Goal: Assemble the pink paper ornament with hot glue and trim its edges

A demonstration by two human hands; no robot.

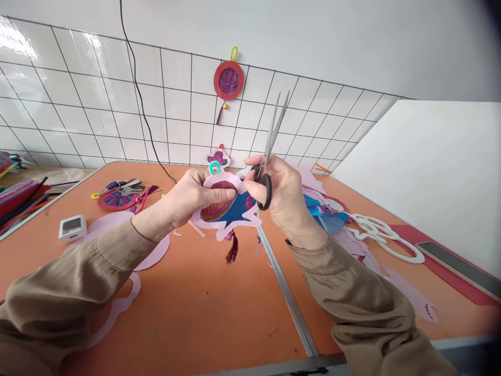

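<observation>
My left hand (191,196) is closed on a pink paper ornament (227,209) with a purple and blue picture in its window, held above the orange table (203,303). A dark red tassel (232,249) dangles from its bottom and a teal loop (214,167) sticks up at its top. My right hand (284,196) grips black-handled scissors (270,151), fingers through the handles. The blades point up and are slightly apart. The right hand touches the ornament's right edge.
A round red ornament (228,80) hangs on the tiled wall. Pink paper offcuts (117,303) lie at left, beside a small white device (72,227) and tools (121,187). White cut shapes (381,232) and blue scraps (324,214) lie at right. A metal seam (287,297) crosses the table.
</observation>
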